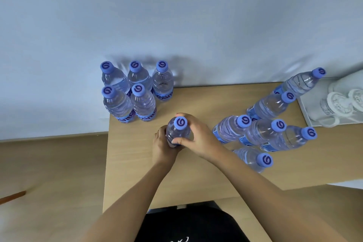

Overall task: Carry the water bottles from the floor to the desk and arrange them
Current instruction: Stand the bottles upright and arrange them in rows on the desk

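A person stands over a light wooden desk point(196, 104), both hands wrapped around one upright water bottle point(177, 131) at the centre of the view — the left hand point(164, 143) cupping its lower body from seven o'clock, the right hand point(196, 133) closed on it from three o'clock, thumb across the front. At eleven o'clock of the held bottle, five bottles point(133, 92) stand in a tight cluster at the desk's far left corner, touching one another. At three o'clock, six more bottles point(271, 124) stand loosely grouped — the nearest just beside the right wrist. A white tray point(306, 112) with clear glass jars point(337, 104) sits at the desk's far right.
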Demonstrator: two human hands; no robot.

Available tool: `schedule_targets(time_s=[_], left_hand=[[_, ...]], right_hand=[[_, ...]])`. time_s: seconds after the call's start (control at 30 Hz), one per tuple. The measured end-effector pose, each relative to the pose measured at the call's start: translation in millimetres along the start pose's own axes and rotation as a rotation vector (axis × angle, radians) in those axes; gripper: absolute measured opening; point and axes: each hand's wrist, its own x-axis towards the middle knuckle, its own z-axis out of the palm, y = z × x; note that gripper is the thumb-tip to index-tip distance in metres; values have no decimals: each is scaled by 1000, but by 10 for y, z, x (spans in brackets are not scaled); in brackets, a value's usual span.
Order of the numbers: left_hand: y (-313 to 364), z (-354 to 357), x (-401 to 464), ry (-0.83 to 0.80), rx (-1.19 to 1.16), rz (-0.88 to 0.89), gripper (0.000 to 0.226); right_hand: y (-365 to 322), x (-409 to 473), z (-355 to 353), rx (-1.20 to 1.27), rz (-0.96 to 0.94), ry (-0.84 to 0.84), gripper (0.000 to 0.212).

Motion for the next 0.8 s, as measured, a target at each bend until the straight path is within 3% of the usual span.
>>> schedule_targets(time_s=[0.2, 0.4, 0.63, 0.8], left_hand=[[77, 66, 232, 76, -24, 1, 66], [231, 232, 409, 300, -71, -64, 66], [326, 375, 583, 482, -279, -302, 53], [374, 416, 665, 570, -317, -356, 44]], right_hand=[[-55, 336, -95, -87, -84, 27, 59], [-43, 637, -209, -124, -52, -56, 68], [-67, 912, -243, -98, -87, -68, 64], [-107, 1017, -215, -93, -125, -53, 64]])
